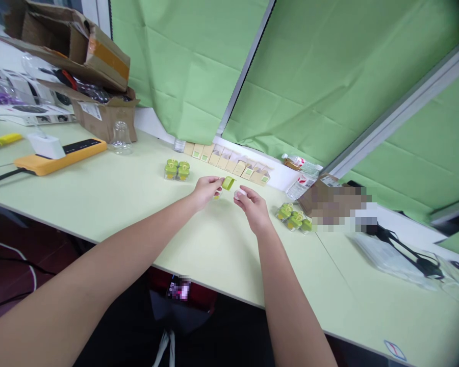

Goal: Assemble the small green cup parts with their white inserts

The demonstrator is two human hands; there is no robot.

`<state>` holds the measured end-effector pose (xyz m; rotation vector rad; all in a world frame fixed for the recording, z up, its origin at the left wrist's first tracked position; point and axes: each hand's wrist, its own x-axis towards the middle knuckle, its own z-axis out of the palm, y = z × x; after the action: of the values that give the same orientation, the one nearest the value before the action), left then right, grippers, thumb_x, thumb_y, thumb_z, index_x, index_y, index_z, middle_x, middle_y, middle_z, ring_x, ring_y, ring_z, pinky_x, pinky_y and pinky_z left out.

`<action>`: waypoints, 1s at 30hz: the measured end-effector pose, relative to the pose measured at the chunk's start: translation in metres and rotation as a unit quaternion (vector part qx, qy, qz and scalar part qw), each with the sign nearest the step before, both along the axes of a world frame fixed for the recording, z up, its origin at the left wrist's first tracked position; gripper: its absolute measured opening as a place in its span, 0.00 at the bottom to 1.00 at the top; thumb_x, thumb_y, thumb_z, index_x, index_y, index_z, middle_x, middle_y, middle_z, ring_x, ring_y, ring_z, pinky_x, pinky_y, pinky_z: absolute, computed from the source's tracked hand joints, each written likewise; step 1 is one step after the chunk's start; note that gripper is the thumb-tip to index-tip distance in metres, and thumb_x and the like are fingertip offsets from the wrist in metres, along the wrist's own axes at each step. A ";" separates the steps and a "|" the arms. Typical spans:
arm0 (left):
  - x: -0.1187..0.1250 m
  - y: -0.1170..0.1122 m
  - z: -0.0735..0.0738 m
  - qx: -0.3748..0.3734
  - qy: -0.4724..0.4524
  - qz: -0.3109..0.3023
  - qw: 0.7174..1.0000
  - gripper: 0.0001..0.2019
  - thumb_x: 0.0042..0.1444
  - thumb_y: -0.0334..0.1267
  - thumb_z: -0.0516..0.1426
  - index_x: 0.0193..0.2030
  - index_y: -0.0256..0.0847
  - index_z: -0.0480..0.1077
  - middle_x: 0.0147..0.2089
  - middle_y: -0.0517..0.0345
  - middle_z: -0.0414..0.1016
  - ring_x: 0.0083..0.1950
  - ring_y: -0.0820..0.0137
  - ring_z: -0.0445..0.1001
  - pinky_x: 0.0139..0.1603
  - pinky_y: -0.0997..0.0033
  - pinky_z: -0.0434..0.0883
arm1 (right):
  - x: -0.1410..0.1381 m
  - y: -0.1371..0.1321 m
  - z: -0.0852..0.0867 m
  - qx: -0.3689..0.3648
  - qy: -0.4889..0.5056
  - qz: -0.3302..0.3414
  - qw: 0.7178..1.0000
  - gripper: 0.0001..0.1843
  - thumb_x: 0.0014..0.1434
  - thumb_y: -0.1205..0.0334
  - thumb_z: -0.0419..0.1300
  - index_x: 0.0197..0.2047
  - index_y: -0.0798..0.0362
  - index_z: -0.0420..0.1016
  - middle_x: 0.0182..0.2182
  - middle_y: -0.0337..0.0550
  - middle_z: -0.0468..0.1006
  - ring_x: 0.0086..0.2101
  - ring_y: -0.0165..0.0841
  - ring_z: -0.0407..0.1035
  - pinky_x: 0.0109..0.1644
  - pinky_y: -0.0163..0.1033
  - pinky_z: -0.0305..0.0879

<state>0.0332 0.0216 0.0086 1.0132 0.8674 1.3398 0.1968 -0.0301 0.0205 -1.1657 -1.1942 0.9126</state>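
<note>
1. Clear plastic cups with green tops sat on the pale-green table, left of the hands.
2. Left hand – fingers pressed together, pinching a small bright-green plastic piece in the air.
3. Right hand – fingers curled at a small white rounded piece; pinch cannot be told.
4. More green-topped clear cups lay further right.

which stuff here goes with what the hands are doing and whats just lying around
Likely in use: left hand holding green plastic piece, right hand, small white piece, green-topped clear pieces, small cardboard boxes.
Lying about: orange power strip, cardboard carton, water bottle.
</note>
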 end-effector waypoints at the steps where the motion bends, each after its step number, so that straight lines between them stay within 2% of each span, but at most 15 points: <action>1: 0.000 0.000 0.000 0.000 0.002 0.002 1.000 0.12 0.50 0.44 0.64 0.34 0.37 0.77 0.36 0.52 0.76 0.32 0.72 0.69 0.36 0.68 0.68 | -0.001 0.000 0.001 -0.002 0.032 0.008 0.999 0.24 0.46 0.52 0.71 0.46 0.53 0.78 0.43 0.44 0.78 0.41 0.34 0.74 0.54 0.47 0.73; 5: 0.000 -0.001 0.001 -0.004 0.016 0.005 1.000 0.11 0.51 0.44 0.64 0.33 0.37 0.76 0.34 0.53 0.76 0.31 0.73 0.69 0.35 0.70 0.68 | -0.003 0.000 0.002 0.005 0.083 -0.008 0.997 0.27 0.43 0.52 0.74 0.46 0.51 0.76 0.39 0.42 0.79 0.39 0.34 0.76 0.53 0.48 0.75; 8: 0.001 -0.002 0.000 0.000 0.029 -0.001 1.000 0.11 0.52 0.45 0.63 0.33 0.37 0.76 0.33 0.53 0.76 0.32 0.72 0.70 0.35 0.71 0.68 | -0.003 -0.001 0.002 0.019 0.098 -0.029 0.995 0.26 0.40 0.54 0.76 0.41 0.52 0.75 0.40 0.43 0.79 0.40 0.34 0.76 0.52 0.48 0.76; 10: 0.001 -0.001 -0.002 0.006 0.037 -0.006 0.999 0.12 0.52 0.45 0.63 0.34 0.37 0.77 0.34 0.52 0.77 0.32 0.72 0.70 0.35 0.70 0.68 | -0.005 -0.002 0.004 0.038 0.105 -0.028 0.993 0.24 0.40 0.54 0.76 0.39 0.52 0.75 0.40 0.44 0.80 0.41 0.35 0.76 0.53 0.47 0.75; 14: 0.002 0.000 -0.004 0.021 0.044 -0.015 0.999 0.12 0.52 0.46 0.63 0.35 0.38 0.77 0.38 0.50 0.78 0.36 0.70 0.74 0.38 0.69 0.69 | -0.009 -0.005 0.008 0.081 0.127 -0.017 0.988 0.25 0.42 0.56 0.75 0.42 0.51 0.74 0.39 0.44 0.81 0.42 0.35 0.76 0.55 0.47 0.73; 18: 0.004 -0.001 -0.004 0.031 0.005 -0.029 0.999 0.12 0.51 0.45 0.65 0.34 0.37 0.77 0.41 0.50 0.79 0.41 0.68 0.76 0.46 0.65 0.72 | -0.012 -0.005 0.009 0.101 0.118 -0.028 0.987 0.24 0.41 0.57 0.75 0.40 0.50 0.73 0.38 0.44 0.82 0.41 0.34 0.77 0.55 0.46 0.71; 21: 0.004 -0.004 -0.001 0.034 -0.031 -0.043 0.998 0.13 0.50 0.44 0.66 0.33 0.35 0.76 0.40 0.50 0.78 0.40 0.68 0.77 0.50 0.61 0.73 | -0.012 -0.005 0.007 0.107 0.097 -0.023 0.989 0.24 0.43 0.56 0.75 0.41 0.50 0.72 0.39 0.44 0.82 0.41 0.34 0.76 0.55 0.46 0.70; 26: 0.005 -0.008 0.001 0.038 -0.074 -0.051 0.995 0.11 0.52 0.41 0.65 0.33 0.33 0.76 0.37 0.52 0.78 0.38 0.70 0.77 0.56 0.59 0.73 | -0.014 -0.005 0.004 0.104 0.064 -0.013 0.992 0.23 0.42 0.55 0.75 0.41 0.50 0.73 0.40 0.43 0.81 0.39 0.34 0.76 0.52 0.46 0.72; 30: 0.006 -0.009 0.002 0.051 -0.096 -0.053 0.993 0.10 0.53 0.39 0.65 0.32 0.32 0.75 0.36 0.53 0.77 0.39 0.69 0.77 0.56 0.57 0.74 | -0.017 -0.005 0.002 0.100 0.046 0.000 0.994 0.23 0.43 0.54 0.74 0.41 0.50 0.73 0.41 0.43 0.80 0.40 0.34 0.76 0.51 0.47 0.73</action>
<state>0.0395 0.0130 0.0102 0.9772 0.5990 1.3771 0.1793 -0.0351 0.0229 -0.9540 -1.1804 0.8177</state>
